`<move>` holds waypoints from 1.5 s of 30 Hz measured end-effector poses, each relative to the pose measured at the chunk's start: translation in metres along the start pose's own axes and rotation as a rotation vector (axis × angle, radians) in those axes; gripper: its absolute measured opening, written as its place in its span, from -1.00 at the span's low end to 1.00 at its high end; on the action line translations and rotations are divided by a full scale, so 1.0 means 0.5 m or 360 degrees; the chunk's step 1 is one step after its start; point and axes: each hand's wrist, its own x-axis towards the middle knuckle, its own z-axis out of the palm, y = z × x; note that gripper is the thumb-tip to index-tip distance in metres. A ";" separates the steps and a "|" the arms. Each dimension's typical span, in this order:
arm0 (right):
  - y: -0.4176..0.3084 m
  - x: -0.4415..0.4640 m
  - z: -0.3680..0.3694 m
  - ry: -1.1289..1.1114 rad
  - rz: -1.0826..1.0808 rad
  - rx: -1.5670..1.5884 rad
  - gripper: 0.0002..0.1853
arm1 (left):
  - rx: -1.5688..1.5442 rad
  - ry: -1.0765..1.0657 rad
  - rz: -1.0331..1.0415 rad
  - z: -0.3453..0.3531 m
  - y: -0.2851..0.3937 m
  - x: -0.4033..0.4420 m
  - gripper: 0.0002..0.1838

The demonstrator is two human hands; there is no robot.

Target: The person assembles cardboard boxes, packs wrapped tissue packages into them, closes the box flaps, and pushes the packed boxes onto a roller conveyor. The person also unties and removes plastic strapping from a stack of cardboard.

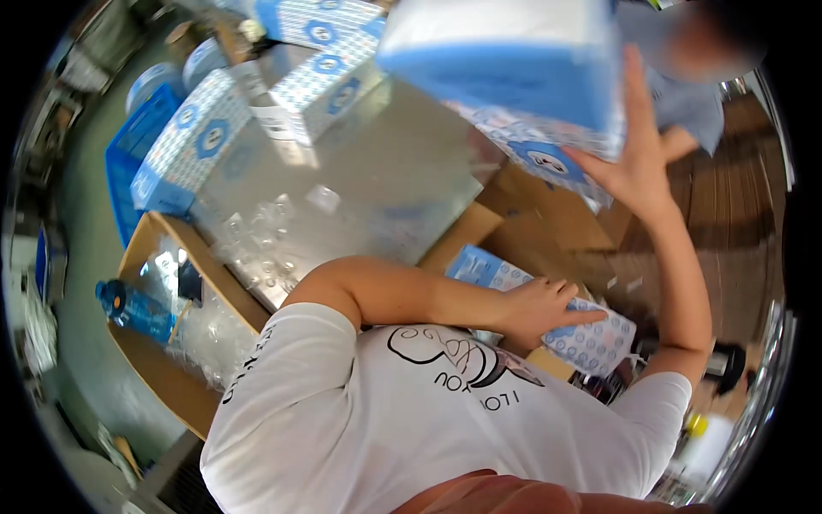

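My right hand (638,167) is raised at the upper right, its thumb and fingers gripping a large blue-and-white patterned carton (505,86). Motion blurs the carton, but a round cartoon emblem shows on its lower side. My left arm reaches across my chest. The left hand (548,310) is closed over a smaller light blue and white patterned box (591,338), close to my body; its far fingers are partly hidden. Beneath the raised carton lies an open brown cardboard box (556,206).
A metal table (368,163) carries bubble wrap (261,240) and patterned cartons (193,133) (330,86). Left of me, a cardboard box (158,368) holds a blue bottle (137,308) and clear plastic. A blue crate (124,163) stands beyond. Another person (685,103) is at the upper right.
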 end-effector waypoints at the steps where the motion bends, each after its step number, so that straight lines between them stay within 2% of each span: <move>1: -0.004 -0.058 -0.052 0.0054 0.0019 -0.0073 -0.08 | -0.0174 -0.0160 -0.0087 0.043 0.018 0.022 0.17; 2: 0.004 -0.140 -0.097 -0.0095 0.0614 0.0302 -0.09 | -0.0339 -0.0330 -0.0183 0.088 0.032 0.037 0.19; 3: 0.005 -0.214 -0.124 -0.0090 0.0795 0.0353 -0.05 | -0.0333 -0.0406 -0.0156 0.134 0.029 0.043 0.18; 5: -0.004 -0.391 -0.142 -0.0053 0.1004 0.0403 0.02 | -0.0013 -0.1022 -0.0076 0.235 0.008 0.025 0.10; 6: -0.018 -0.473 -0.130 -0.0052 0.1078 0.0403 0.06 | 0.0309 -0.1484 -0.0282 0.342 -0.006 0.006 0.07; 7: -0.040 -0.550 -0.100 -0.0062 0.1138 0.0387 0.09 | 0.0362 -0.1661 -0.0163 0.417 -0.051 -0.050 -0.03; 8: -0.066 -0.616 -0.057 -0.0068 0.1169 0.0345 0.13 | 0.0355 -0.1803 -0.0220 0.385 -0.053 -0.078 -0.06; 9: -0.095 -0.671 -0.001 -0.0053 0.1131 0.0237 0.04 | 0.0355 -0.1942 -0.0285 0.346 -0.050 -0.095 -0.09; 10: -0.116 -0.756 0.076 -0.0106 0.1273 0.0167 -0.04 | 0.0369 -0.1974 -0.0297 0.336 -0.050 -0.101 -0.09; 11: -0.114 -0.843 0.152 -0.0183 0.1106 0.0241 -0.06 | 0.0270 -0.1947 -0.0342 0.331 -0.050 -0.109 -0.11; 12: -0.112 -0.876 0.216 -0.0344 0.0912 0.0089 -0.06 | 0.0163 -0.1919 -0.0397 0.326 -0.043 -0.115 -0.12; 14: -0.145 -0.880 0.368 -0.0906 0.1143 0.0007 0.04 | 0.0154 -0.1959 -0.0482 0.322 -0.011 -0.104 -0.19; 16: -0.141 -0.910 0.509 -0.1004 0.1231 -0.0108 0.07 | 0.0145 -0.1988 -0.0526 0.330 0.001 -0.101 -0.20; 17: -0.131 -0.921 0.573 -0.1045 0.1251 -0.0299 0.08 | 0.0172 -0.1878 -0.0568 0.322 0.001 -0.112 -0.20; 18: -0.120 -0.908 0.573 -0.1312 0.1335 0.0036 0.13 | 0.0150 -0.1772 -0.0588 0.323 0.019 -0.122 -0.21; 19: -0.113 -0.902 0.575 -0.1394 0.1339 0.0205 0.19 | 0.0156 -0.1763 -0.0683 0.318 0.011 -0.122 -0.21; 20: -0.111 -0.910 0.601 -0.1396 0.1286 0.0196 0.23 | -0.0021 -0.1670 -0.0785 0.309 -0.009 -0.120 -0.24; 22: -0.079 -0.881 0.606 -0.1798 0.1151 0.0286 0.25 | -0.0209 -0.1509 -0.0917 0.232 -0.020 -0.135 -0.27; 24: -0.027 -0.855 0.605 -0.1964 0.0987 0.0514 0.07 | -0.0637 -0.0750 -0.1540 0.063 -0.021 -0.164 -0.37; 25: -0.011 -0.792 0.598 -0.1975 0.0943 0.0486 0.07 | -0.0061 0.0141 -0.1130 0.078 -0.058 -0.269 -0.46; 26: -0.003 -0.665 0.549 -0.2304 0.0724 0.0818 -0.14 | 0.0162 0.0441 -0.1323 0.040 -0.101 -0.344 -0.52; 27: -0.027 -0.545 0.508 -0.2342 0.0564 0.1051 -0.31 | 0.0620 0.0379 -0.1770 0.010 -0.144 -0.440 -0.49; 28: -0.050 -0.424 0.467 -0.2377 0.0413 0.1296 -0.46 | 0.0853 0.0461 -0.1919 -0.089 -0.129 -0.500 -0.29; 29: -0.107 -0.319 0.455 -0.2135 0.0327 0.1420 -0.58 | 0.1296 0.0232 -0.2357 -0.094 -0.149 -0.567 -0.09; 31: -0.225 -0.189 0.505 -0.1469 0.0332 0.1031 -0.54 | 0.1329 0.0164 -0.2771 -0.108 -0.191 -0.665 0.04; 32: -0.284 -0.176 0.577 -0.0586 0.0261 0.1352 -0.55 | 0.1316 0.0186 -0.2777 -0.107 -0.212 -0.698 0.04; 34: -0.373 -0.117 0.700 -0.0265 -0.0021 0.0973 -0.65 | 0.1022 0.0444 -0.2934 -0.110 -0.250 -0.740 -0.17; 35: -0.401 -0.107 0.749 -0.0269 -0.0035 0.0969 -0.65 | 0.1018 0.0459 -0.2940 -0.129 -0.258 -0.747 -0.17; 37: -0.438 -0.100 0.813 -0.0521 -0.0128 0.0613 -0.57 | 0.0463 0.0295 -0.2953 -0.165 -0.259 -0.752 -0.38; 38: -0.438 -0.106 0.826 -0.0531 -0.0128 0.0613 -0.57 | 0.0451 0.0293 -0.2955 -0.159 -0.267 -0.770 -0.38; 40: -0.425 -0.107 0.820 -0.0593 0.0238 0.1091 -0.68 | 0.0738 0.0282 -0.2730 -0.151 -0.281 -0.804 -0.57; 41: -0.414 -0.118 0.796 -0.0509 0.0497 0.1375 -0.76 | 0.0727 0.0272 -0.2717 -0.157 -0.276 -0.817 -0.57; 42: -0.399 -0.113 0.728 -0.0412 0.0761 0.1648 -0.80 | 0.0747 0.0516 -0.2718 -0.181 -0.255 -0.811 -0.61; 43: -0.370 -0.112 0.666 -0.0498 0.0854 0.1705 -0.79 | 0.0764 0.0764 -0.2705 -0.206 -0.236 -0.798 -0.65; 44: -0.333 -0.117 0.604 -0.0577 0.0950 0.1758 -0.75 | 0.0753 0.0755 -0.2678 -0.225 -0.222 -0.783 -0.65; 45: -0.297 -0.127 0.538 -0.0719 0.1082 0.1718 -0.70 | -0.0077 0.1543 -0.2511 -0.240 -0.208 -0.764 -0.67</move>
